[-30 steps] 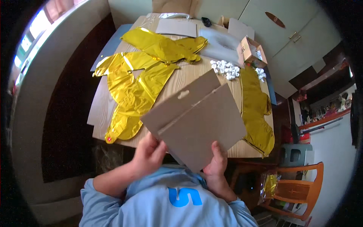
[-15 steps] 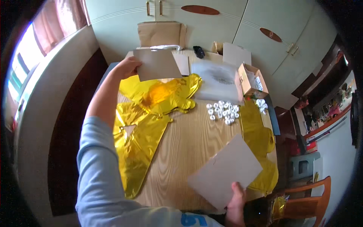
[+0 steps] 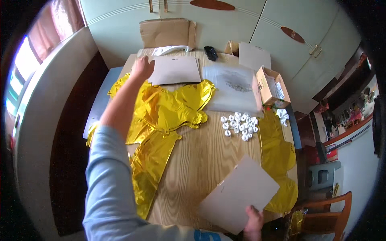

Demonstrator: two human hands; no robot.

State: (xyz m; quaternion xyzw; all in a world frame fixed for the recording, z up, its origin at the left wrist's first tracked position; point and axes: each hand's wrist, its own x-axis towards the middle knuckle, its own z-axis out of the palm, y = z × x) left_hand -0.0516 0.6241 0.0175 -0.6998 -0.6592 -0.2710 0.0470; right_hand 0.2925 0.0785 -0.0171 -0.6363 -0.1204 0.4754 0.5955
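Note:
My right hand (image 3: 253, 219) grips the near corner of a grey cardboard sheet (image 3: 240, 195), thumb on top and fingers hidden below. The sheet is tilted over the near right part of the table. At the far left my left hand (image 3: 144, 68) is beside the left edge of a stack of similar grey sheets (image 3: 175, 71), thumb and fingers apart and nothing visible in them. Below that forearm, flat gold foil balloons (image 3: 161, 106) lie in a heap, one long piece reaching toward me.
White ribbon rolls (image 3: 241, 124) lie right of the middle. Behind them is a pile of clear plastic sheets or bags (image 3: 231, 86), with an open small box (image 3: 273, 90) alongside. Another gold foil piece (image 3: 277, 160) hangs along the right edge. A wooden chair (image 3: 337, 215) stands at the lower right.
My left hand has set its grey sheet down on the stack at the back and moved off to its left edge. The right hand's sheet has barely shifted.

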